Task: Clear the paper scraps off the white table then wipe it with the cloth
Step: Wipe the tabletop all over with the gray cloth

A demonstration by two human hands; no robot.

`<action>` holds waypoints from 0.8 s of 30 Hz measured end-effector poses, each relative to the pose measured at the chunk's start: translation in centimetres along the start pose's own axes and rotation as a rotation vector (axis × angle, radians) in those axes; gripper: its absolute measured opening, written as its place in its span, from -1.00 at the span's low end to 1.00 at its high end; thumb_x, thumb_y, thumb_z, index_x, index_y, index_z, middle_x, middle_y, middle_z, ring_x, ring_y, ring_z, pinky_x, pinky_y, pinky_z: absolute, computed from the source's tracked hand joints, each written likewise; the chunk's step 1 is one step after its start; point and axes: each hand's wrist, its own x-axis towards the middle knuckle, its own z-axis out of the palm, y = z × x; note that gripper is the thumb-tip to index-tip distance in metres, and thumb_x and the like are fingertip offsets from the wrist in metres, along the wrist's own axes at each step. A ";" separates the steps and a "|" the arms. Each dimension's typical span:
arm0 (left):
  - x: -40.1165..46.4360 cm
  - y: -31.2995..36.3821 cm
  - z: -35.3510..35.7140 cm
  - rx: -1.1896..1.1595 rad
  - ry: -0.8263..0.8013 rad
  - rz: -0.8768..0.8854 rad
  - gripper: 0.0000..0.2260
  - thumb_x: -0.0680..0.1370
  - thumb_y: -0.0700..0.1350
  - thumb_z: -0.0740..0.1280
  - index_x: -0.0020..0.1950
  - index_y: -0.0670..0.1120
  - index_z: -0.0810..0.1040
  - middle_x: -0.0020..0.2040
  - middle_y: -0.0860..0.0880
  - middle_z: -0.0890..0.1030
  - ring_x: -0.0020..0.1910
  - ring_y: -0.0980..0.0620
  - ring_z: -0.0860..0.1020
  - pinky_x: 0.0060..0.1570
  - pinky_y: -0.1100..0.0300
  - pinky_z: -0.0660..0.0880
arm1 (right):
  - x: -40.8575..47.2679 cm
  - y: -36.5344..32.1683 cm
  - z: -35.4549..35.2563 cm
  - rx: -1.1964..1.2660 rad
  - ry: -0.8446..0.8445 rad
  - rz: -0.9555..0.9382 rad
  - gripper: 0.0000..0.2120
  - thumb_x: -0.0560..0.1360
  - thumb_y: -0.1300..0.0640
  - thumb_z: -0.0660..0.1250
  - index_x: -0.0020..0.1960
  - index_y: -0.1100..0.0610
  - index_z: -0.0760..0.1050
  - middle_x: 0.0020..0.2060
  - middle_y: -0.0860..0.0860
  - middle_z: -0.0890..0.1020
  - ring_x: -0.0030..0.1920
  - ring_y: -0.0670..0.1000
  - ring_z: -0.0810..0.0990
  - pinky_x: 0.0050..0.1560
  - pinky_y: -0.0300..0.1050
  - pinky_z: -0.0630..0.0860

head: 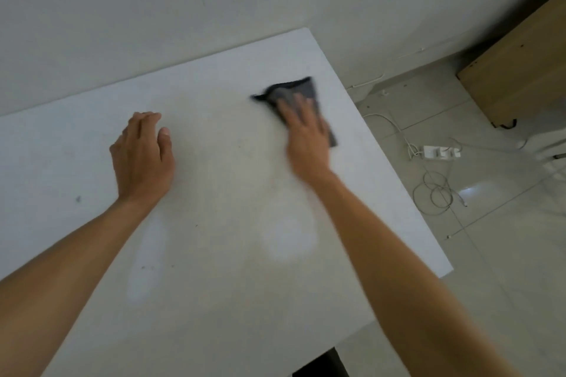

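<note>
The white table [220,187] fills most of the view. A dark grey cloth [295,90] lies flat on it near the far right corner. My right hand [306,138] presses on the cloth with straight fingers and looks motion-blurred. My left hand [142,153] rests on the tabletop to the left, fingers slightly bent, holding nothing. A small dark speck [78,199] sits on the table at the left. No paper scraps show on the surface.
The table stands against a pale wall [153,9]. On the tiled floor at the right lie a white power strip [441,152] with loose cables [435,190]. A wooden cabinet [520,70] stands at the far right.
</note>
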 end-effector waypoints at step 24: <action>4.2 8.1 6.3 -0.041 -0.034 0.079 -0.73 0.64 -0.21 0.14 0.33 -0.18 0.42 0.33 -0.18 0.47 0.25 -0.25 0.48 0.19 -0.18 0.40 | -1.6 8.3 -4.4 -0.011 0.098 -0.061 -0.33 0.55 0.40 0.22 0.60 0.00 0.28 0.62 0.01 0.21 0.65 0.06 0.04 0.63 0.12 -0.01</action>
